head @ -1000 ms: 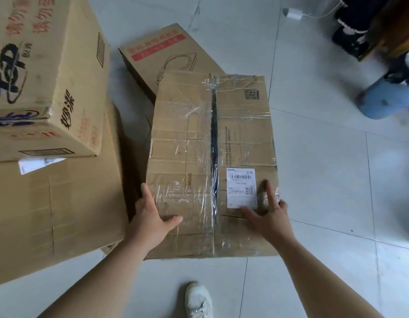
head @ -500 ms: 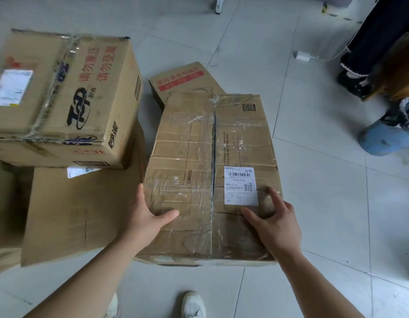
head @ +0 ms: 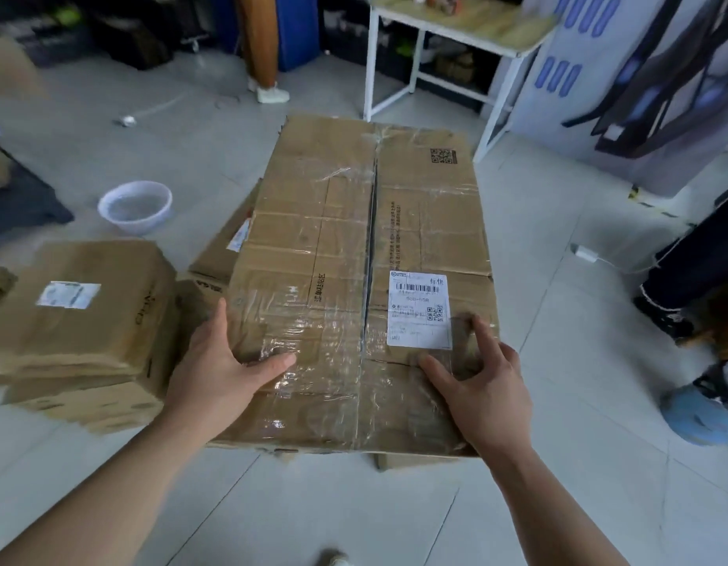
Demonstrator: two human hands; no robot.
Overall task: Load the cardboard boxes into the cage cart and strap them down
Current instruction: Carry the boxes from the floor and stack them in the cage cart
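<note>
Centrally, a large cardboard box (head: pixel 354 279) is presented lengthwise away from the camera, its top flaps closed along a dark centre seam and covered with clear tape. A white shipping label (head: pixel 419 308) is fixed to the right flap near the close end.

The box is gripped at its near end by both hands, which are set well apart on opposite sides. The left hand (head: pixel 223 373) is clamped on the left edge: the thumb is laid across the taped top, and the remaining fingers are wrapped down the side. The right hand (head: pixel 480 381) is clamped near the right edge: thumb and forefinger are pressed on the top just beside the label, and the other fingers are curled over the edge.

Part of a lower box (head: pixel 227 247) is seen beneath the left side of the held box; whether the two are touching cannot be told. A stack of boxes (head: pixel 80 320) is located on the tiled floor (head: pixel 313 504) to the left. A white basin (head: pixel 135 206) is placed on the floor beyond the stack. A white-legged surface (head: pixel 497 34) is positioned at the far side.
</note>
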